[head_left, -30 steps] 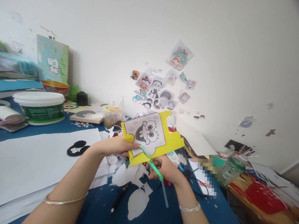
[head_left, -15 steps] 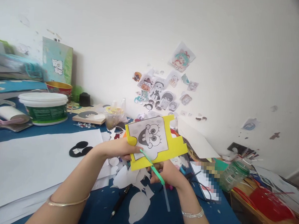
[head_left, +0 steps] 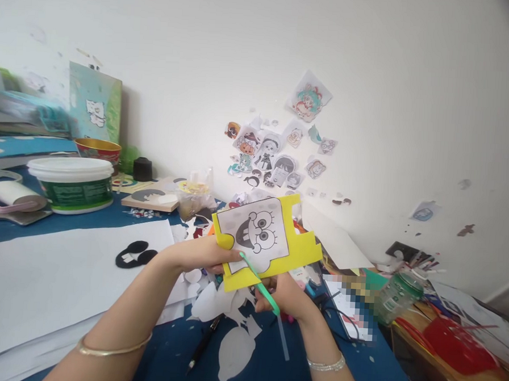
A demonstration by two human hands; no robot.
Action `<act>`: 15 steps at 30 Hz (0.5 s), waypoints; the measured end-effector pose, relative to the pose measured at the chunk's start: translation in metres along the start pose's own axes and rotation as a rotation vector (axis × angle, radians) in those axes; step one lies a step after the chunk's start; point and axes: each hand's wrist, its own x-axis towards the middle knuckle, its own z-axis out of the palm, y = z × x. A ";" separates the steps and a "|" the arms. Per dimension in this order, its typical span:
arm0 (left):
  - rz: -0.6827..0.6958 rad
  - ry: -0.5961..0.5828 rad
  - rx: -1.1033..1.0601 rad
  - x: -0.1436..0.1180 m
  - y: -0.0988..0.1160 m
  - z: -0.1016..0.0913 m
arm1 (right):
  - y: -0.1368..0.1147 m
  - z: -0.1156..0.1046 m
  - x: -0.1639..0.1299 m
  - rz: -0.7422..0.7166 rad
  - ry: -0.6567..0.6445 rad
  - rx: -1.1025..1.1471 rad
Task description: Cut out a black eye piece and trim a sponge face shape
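Yellow sheet [head_left: 296, 244] with a stepped, notched edge is up above the desk, tilted. On it lies a white paper cutout [head_left: 274, 208] of a black-and-white cartoon face with big round eyes and an open mouth. My left hand [head_left: 208, 253] grips the near left edge, thumb on top and fingers beneath. A slim green strip-like tool [head_left: 268, 296], with a translucent tail hanging from its lower end, runs slantwise over the sheet's near edge. Its upper tip is by my left thumb. My right hand [head_left: 281, 291] is closed around the tool, its fingers partly hidden under the sheet.
White paper scraps [head_left: 237, 351] and a black pen [head_left: 204, 344] lie below my hands. Large white sheets [head_left: 62, 283] spread at left, bearing a black cutout [head_left: 135, 255]. Behind them stands a white-lidded tub [head_left: 71, 184]. A jar [head_left: 400, 297] stands at right.
The yellow sheet tilts slightly and its right end sits a little further right and lower. Both hands keep their hold; the view shifts slightly.
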 end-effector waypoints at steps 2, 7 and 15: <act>-0.004 -0.003 0.005 0.000 0.000 0.000 | 0.001 -0.001 0.000 0.018 0.015 -0.018; -0.028 0.001 -0.009 -0.001 0.000 0.000 | 0.000 0.000 -0.001 0.023 0.033 -0.041; -0.069 -0.053 -0.027 0.000 0.002 0.002 | -0.011 0.004 -0.002 0.011 -0.005 -0.058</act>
